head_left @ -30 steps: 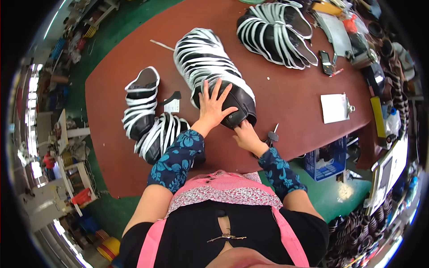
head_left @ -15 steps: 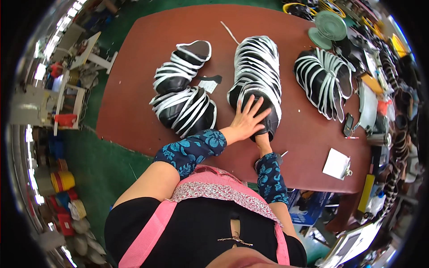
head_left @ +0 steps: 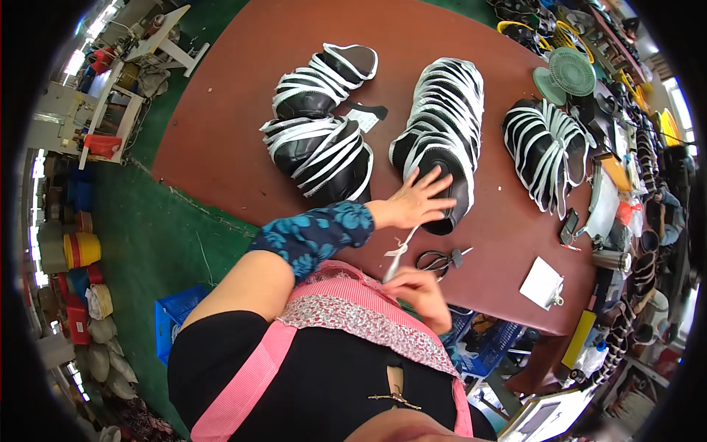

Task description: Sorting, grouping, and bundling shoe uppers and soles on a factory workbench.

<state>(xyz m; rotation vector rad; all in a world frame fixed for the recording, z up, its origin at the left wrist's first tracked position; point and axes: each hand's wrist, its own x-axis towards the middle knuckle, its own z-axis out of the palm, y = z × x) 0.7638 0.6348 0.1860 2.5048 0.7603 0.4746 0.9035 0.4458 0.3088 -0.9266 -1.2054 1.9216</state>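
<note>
My left hand (head_left: pixel 416 200), fingers spread, lies on the near end of a long stack of black shoe uppers with white edging (head_left: pixel 445 110). Close to my apron, at the table's front edge, my right hand (head_left: pixel 423 293) is closed on a white strip (head_left: pixel 396 264). That strip runs from my fingers up toward the stack's near end, where its far end passes by my left hand. To the right of the strip lies a pair of black-handled scissors (head_left: pixel 436 259).
More uppers form a left pile (head_left: pixel 320 155) and a fanned right bundle (head_left: pixel 545 151) on the brown table (head_left: pixel 221 147). A small label (head_left: pixel 364 118) lies between piles. A green fan (head_left: pixel 571 71), phone (head_left: pixel 568 225) and clipboard (head_left: pixel 540 283) line the right side. Blue crates (head_left: pixel 490 346) stand below.
My right hand has come back from beneath the stack's near end toward my apron, drawing a white strip out. My left hand stays on the stack. The whole view has shifted and turned slightly.
</note>
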